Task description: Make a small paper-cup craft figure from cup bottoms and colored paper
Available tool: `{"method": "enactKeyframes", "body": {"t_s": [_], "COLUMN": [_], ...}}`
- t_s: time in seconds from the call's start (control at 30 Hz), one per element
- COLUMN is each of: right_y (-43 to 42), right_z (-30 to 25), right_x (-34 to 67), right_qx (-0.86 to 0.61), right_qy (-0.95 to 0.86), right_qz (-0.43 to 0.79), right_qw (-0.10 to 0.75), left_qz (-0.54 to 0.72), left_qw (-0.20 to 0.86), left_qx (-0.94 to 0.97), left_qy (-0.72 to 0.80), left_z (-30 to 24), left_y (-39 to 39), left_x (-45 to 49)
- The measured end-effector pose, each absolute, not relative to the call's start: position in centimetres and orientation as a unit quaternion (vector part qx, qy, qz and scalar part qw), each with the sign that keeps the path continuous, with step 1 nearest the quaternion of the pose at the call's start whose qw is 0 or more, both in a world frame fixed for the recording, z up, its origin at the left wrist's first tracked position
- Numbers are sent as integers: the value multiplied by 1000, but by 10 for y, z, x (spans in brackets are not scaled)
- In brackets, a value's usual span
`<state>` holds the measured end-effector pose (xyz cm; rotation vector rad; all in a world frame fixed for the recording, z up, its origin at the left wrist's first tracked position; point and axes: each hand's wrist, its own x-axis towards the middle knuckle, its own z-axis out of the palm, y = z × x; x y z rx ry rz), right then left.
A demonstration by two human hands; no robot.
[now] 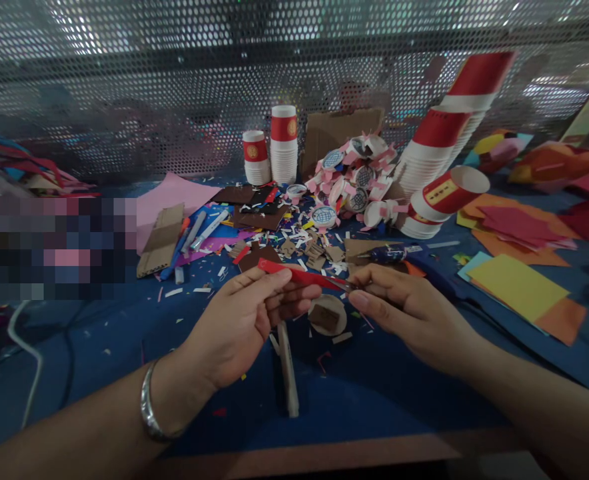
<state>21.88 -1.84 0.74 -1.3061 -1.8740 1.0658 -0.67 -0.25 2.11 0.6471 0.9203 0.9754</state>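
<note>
My left hand (244, 320) pinches a narrow red paper strip (274, 267) between thumb and fingers, above the middle of the table. My right hand (409, 307) is closed around small scissors (344, 285), and their metal blades lie at the strip's right end. The scissors' handles are mostly hidden in my fingers. Just below the hands sits a round pale disc (342, 325) with a brown cardboard piece (324, 319) on it. A whitish pen-like stick (288, 380) lies in front of my left hand. Beyond my right hand rests a blue glue gun (387, 252).
Paper scraps (299, 243) litter the blue table (374, 407). Behind them are heaped pink-and-white paper crafts (357, 177) and leaning red-and-white paper cups (427, 150). Coloured paper sheets (519, 283) lie right. Pens (194, 230) and a cardboard piece (160, 240) lie left. The glue gun's cord (514, 333) trails right.
</note>
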Motion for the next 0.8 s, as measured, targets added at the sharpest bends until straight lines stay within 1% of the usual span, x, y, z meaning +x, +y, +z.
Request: {"method": "enactKeyframes", "body": {"t_s": [0.17,0.6,0.8], "right_y": [-18,-19,-19], "right_z": [8,7,5], "right_x": [218,219,221], "right_qx": [-487,-486,-497], "right_qy": [-721,-701,-683], "right_qz": [381,408,420], "right_qw": [313,324,330], "left_qz": [448,451,452], "left_qw": [741,745,722], "left_qx": [281,270,296], "left_qy": [413,410,431], "left_z": [21,21,24], "left_y": [-2,-3,-1], "left_x": [-6,-6,-7]}}
